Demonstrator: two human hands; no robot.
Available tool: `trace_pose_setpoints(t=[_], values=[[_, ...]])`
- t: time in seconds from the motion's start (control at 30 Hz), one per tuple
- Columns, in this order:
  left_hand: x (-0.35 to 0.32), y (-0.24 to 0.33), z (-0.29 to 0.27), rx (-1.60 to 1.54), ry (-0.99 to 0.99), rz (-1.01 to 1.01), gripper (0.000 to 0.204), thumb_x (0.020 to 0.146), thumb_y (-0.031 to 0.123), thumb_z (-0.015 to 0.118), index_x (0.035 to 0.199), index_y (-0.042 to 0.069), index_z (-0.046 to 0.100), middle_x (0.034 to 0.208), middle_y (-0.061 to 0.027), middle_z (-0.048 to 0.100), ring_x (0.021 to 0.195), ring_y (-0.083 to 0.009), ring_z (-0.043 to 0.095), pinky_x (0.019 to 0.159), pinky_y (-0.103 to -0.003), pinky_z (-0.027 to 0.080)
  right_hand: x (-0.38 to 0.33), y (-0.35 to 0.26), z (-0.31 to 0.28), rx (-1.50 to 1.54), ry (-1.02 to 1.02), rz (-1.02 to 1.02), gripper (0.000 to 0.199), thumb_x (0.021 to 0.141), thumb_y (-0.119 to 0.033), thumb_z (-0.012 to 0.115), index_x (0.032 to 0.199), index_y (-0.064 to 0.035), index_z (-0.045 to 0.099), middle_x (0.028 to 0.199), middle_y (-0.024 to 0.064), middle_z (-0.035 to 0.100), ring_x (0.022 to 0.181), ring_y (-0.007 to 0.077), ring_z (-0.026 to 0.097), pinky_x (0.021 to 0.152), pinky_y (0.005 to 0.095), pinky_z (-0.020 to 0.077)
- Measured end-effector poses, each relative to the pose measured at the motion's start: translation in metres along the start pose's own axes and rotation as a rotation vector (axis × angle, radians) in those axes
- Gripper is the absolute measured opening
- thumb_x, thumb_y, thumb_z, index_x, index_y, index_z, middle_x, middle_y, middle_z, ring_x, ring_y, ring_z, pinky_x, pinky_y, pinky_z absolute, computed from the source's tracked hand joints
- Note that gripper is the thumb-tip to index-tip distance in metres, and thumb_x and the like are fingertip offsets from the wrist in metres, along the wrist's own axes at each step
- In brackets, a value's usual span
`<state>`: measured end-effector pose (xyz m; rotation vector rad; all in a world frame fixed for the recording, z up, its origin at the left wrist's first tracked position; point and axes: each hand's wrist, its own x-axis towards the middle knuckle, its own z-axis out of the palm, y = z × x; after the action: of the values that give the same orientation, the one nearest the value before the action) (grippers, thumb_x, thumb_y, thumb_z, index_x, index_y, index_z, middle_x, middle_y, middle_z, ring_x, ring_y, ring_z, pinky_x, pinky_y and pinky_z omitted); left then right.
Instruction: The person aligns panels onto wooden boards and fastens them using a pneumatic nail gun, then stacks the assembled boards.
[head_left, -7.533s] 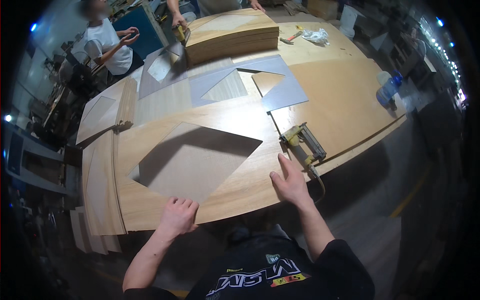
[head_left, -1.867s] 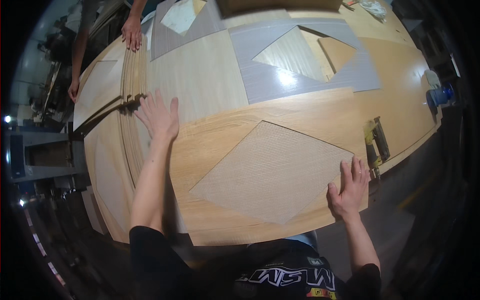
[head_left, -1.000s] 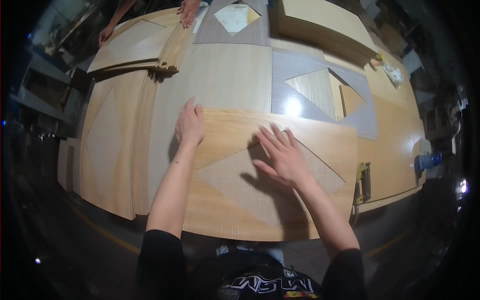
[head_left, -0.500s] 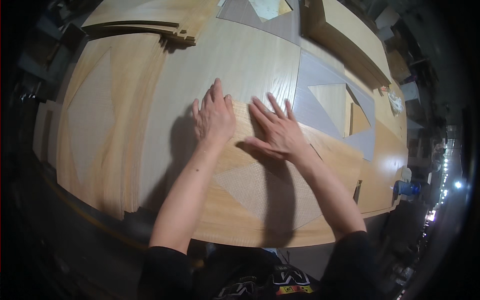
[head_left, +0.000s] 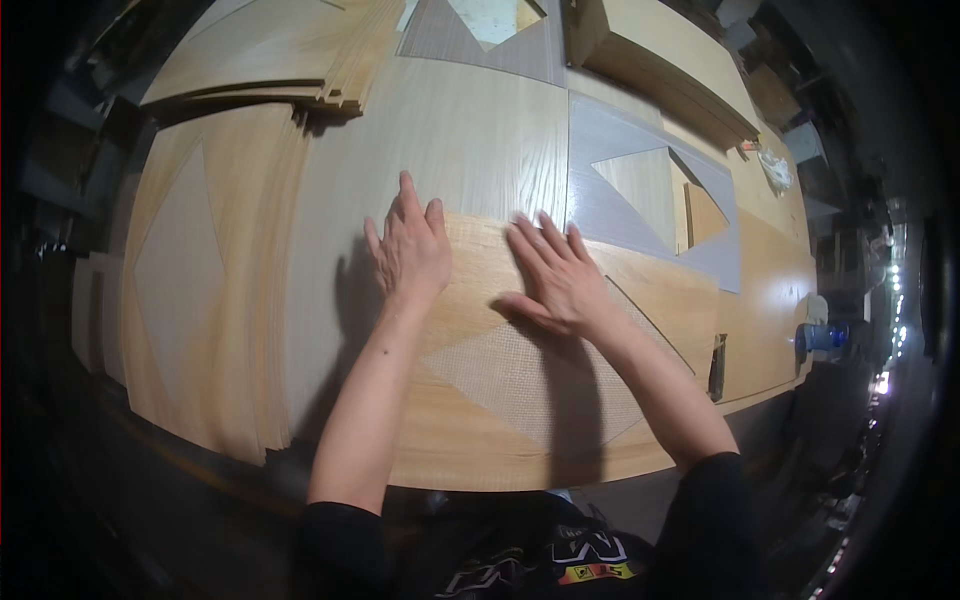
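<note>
Wooden board (head_left: 470, 430) lies flat along the near edge of the bench (head_left: 745, 180), right in front of the person, with a woven diamond (head_left: 510, 375) showing in its middle. The left hand (head_left: 412, 258) is over the board's far left corner, back up, index finger stretched toward the far edge of the bench and the others loosely apart; whether it presses on the corner, I cannot tell. The right hand (head_left: 562, 285) is spread palm down over the board's far side, fingertips at that edge, thumb reaching left, with nothing gripped. Both forearms slant inward from the bench's near edge, elbows wide, and the right one crosses above the diamond.

Beyond and left of the board is a pale sheet (head_left: 470, 130), then a stack of boards (head_left: 180, 270) along the bench's left edge. A grey panel (head_left: 600, 195) with a diamond opening lies past the board's far right corner. A dark tool (head_left: 718, 368) sits just beside the board's right edge, and a blue bottle (head_left: 828, 337) stands out by the bench's right edge.
</note>
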<state>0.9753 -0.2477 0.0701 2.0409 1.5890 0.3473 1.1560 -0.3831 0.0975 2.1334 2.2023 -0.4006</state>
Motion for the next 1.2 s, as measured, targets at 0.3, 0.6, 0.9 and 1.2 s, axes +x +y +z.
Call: trace_pose_setpoints(t=[0.3, 0.6, 0.9, 1.2], values=[[0.002, 0.003, 0.01, -0.081, 0.039, 0.02, 0.061, 0.109, 0.038, 0.035, 0.161, 0.007, 0.022, 0.146, -0.0186, 0.056, 0.141, -0.0291, 0.047, 0.126, -0.054, 0.012, 0.038, -0.026, 0.02, 0.138, 0.139, -0.076, 0.103, 0.096, -0.077, 0.035, 0.16, 0.0034, 0.02, 0.167, 0.0221, 0.02, 0.157, 0.0351, 0.012, 0.128, 0.054, 0.007], [-0.004, 0.02, -0.001, 0.033, -0.001, -0.032, 0.061, 0.11, 0.039, 0.031, 0.161, 0.008, 0.021, 0.143, -0.0193, 0.058, 0.139, -0.0319, 0.049, 0.126, -0.053, 0.008, 0.025, -0.051, 0.012, 0.166, 0.173, 0.043, 0.102, 0.095, -0.076, 0.038, 0.158, 0.0037, 0.025, 0.165, 0.0226, 0.026, 0.156, 0.0353, 0.018, 0.126, 0.0572, 0.0123], [-0.007, 0.013, 0.01, 0.106, 0.046, 0.009, 0.063, 0.11, 0.044, 0.027, 0.162, 0.009, 0.018, 0.142, -0.0197, 0.059, 0.141, -0.0329, 0.047, 0.126, -0.055, 0.009, -0.189, 0.114, 0.027, 0.202, 0.174, 0.98, 0.088, 0.1, -0.061, 0.043, 0.162, -0.0038, 0.019, 0.169, 0.0181, 0.02, 0.157, 0.0365, 0.013, 0.128, 0.0497, 0.0094], [-0.002, -0.08, 0.016, -0.018, 0.035, 0.216, 0.064, 0.108, 0.042, 0.043, 0.152, -0.004, 0.041, 0.153, -0.0248, 0.045, 0.141, -0.0369, 0.044, 0.115, -0.045, 0.036, -0.449, 0.052, 0.129, 0.851, 0.567, 1.157, 0.046, 0.097, -0.037, 0.065, 0.13, -0.0056, 0.064, 0.107, 0.0222, 0.073, 0.097, 0.0269, 0.073, 0.087, 0.0367, 0.0552]])
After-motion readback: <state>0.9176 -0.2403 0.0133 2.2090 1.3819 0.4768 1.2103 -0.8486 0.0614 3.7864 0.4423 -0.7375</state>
